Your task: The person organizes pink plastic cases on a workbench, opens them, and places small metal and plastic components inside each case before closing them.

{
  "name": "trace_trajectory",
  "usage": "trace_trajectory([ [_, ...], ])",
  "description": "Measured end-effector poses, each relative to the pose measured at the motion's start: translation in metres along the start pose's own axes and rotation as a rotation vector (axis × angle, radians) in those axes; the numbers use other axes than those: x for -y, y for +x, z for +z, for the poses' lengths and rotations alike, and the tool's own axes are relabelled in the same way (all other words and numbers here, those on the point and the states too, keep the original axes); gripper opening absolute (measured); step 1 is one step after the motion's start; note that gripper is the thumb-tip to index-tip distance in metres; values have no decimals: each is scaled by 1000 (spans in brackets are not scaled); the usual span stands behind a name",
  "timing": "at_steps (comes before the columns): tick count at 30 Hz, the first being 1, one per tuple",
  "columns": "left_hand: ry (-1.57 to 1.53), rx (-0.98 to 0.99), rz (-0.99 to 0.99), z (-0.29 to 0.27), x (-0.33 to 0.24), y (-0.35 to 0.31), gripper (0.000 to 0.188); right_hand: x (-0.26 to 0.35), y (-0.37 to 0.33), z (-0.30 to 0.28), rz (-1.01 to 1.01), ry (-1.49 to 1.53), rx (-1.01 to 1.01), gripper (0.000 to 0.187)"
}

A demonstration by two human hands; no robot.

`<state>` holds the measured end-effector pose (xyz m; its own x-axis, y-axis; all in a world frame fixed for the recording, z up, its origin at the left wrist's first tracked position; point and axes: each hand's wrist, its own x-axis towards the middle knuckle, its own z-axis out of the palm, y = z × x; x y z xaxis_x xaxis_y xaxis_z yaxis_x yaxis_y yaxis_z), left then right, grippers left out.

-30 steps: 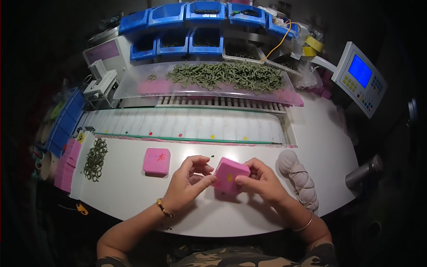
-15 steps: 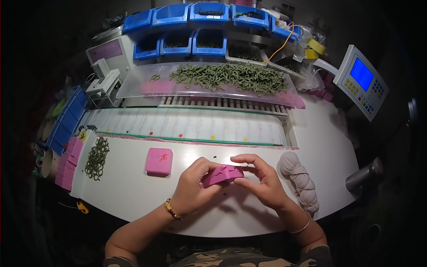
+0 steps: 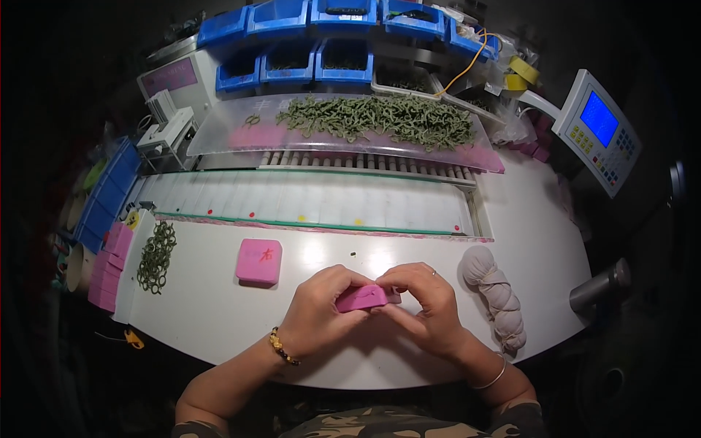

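A pink rubber mould [image 3: 361, 298] is held up in front of me over the white table, with a wavy parting line along its near side. My left hand [image 3: 321, 303] wraps around its left end, thumb below and fingers above. The fingertips and thumb of my right hand [image 3: 420, 303] pinch its right end; my fingers partly hide that end. Left of my hands a square pink mould [image 3: 258, 261] with a red mark lies flat on the table. Just beyond my hands lies a tiny dark green bit [image 3: 353, 254].
Green ring-shaped pieces [image 3: 156, 259] lie at the left; more green pieces [image 3: 380, 120] are heaped on a clear sheet. A conveyor [image 3: 314, 201] crosses behind. A twisted cloth bundle [image 3: 495, 299] lies right, beneath a screened control panel [image 3: 599, 131]. Blue bins [image 3: 277, 18] line the back.
My right hand has closed in on the mould's right end, and the mould's gap looks narrower. The conveyor's coloured dots have shifted position. My view has tilted slightly.
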<state>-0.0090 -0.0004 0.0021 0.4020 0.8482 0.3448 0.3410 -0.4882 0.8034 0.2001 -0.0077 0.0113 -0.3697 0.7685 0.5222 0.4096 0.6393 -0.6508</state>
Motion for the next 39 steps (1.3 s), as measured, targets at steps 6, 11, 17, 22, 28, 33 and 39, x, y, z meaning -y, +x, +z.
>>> trace_trajectory([
  [6,-23,90,25,-2,-5,1,35,-5,-5,-11,243,383,120,28],
  [11,-70,110,7,-3,-9,-2,35,-16,-7,-12,355,546,214,33],
  [17,-293,19,-181,-3,-10,1,36,-7,1,-7,402,566,207,46],
  [22,-666,-137,-327,1,0,5,46,-10,1,1,476,558,59,34],
  [28,-106,-273,-69,6,15,1,51,-12,8,-1,305,122,-64,29],
  [33,121,-305,174,20,6,-4,58,-3,12,7,303,121,-65,32],
  [39,137,-256,91,2,15,8,59,-8,18,9,621,622,82,31],
])
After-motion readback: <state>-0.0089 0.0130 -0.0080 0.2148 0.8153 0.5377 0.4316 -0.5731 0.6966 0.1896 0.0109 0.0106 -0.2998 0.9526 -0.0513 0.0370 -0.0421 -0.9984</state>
